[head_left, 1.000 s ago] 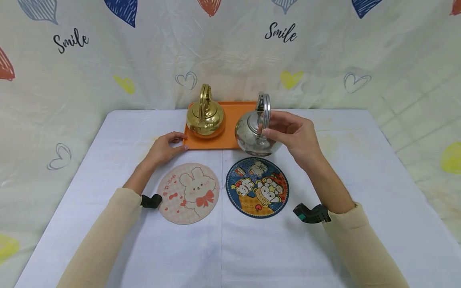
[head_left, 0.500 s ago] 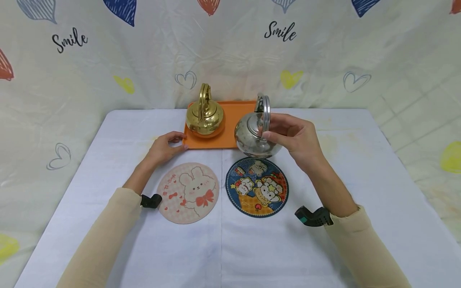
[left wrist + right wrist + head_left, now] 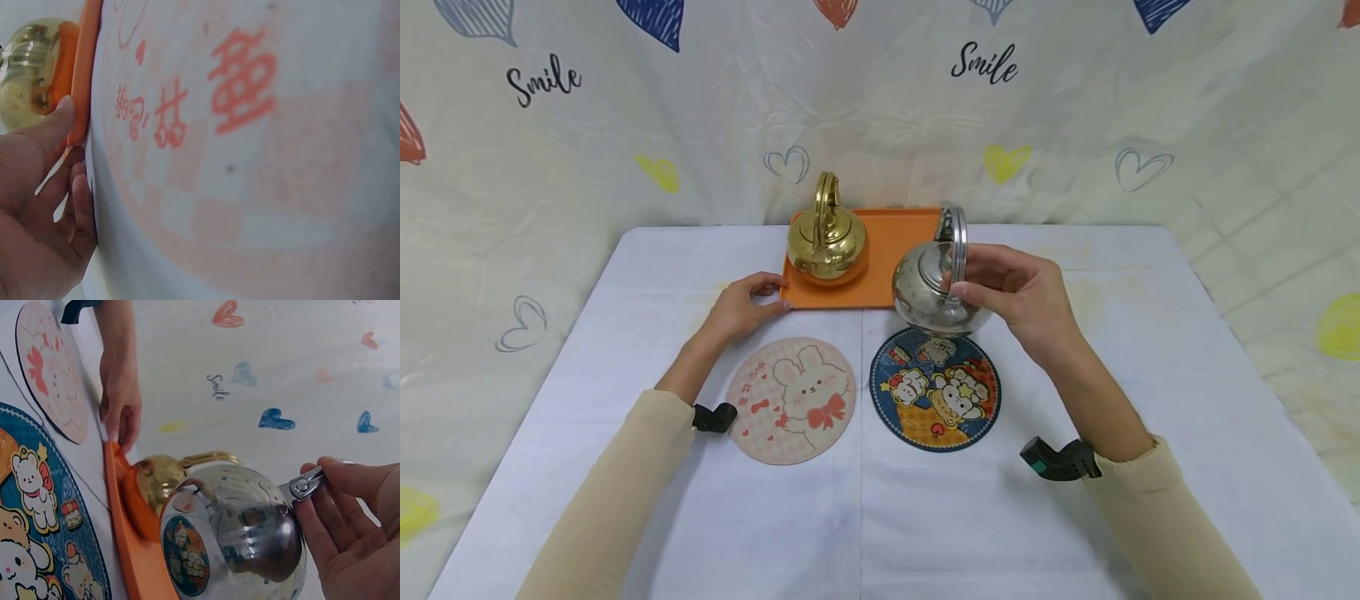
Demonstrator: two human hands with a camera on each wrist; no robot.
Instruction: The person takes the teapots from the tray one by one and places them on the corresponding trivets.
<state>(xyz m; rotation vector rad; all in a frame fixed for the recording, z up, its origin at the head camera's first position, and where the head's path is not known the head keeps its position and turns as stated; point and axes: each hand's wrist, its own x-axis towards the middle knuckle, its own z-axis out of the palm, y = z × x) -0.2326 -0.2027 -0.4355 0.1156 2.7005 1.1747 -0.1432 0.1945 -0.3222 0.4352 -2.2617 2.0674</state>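
Note:
My right hand (image 3: 1026, 300) pinches the handle of a silver teapot (image 3: 928, 292) between thumb and fingers. The teapot hangs over the front right part of an orange tray (image 3: 883, 250), just behind a blue round mat (image 3: 936, 400) with cartoon animals. In the right wrist view the shiny body of the silver teapot (image 3: 250, 537) mirrors that mat. My left hand (image 3: 745, 308) pinches the front left corner of the tray, thumb on the rim and fingers at its side, as the left wrist view shows. A gold teapot (image 3: 826, 242) stands upright on the tray's left half.
A pink round mat (image 3: 793, 400) with a bunny lies left of the blue mat on the white tablecloth (image 3: 820, 533). Behind the table hangs a pale curtain (image 3: 895, 108) with printed hearts and "Smile" lettering.
The silver teapot has moved a little toward me and slightly lower, held by the right hand. The left hand, tray and gold teapot have stayed in place.

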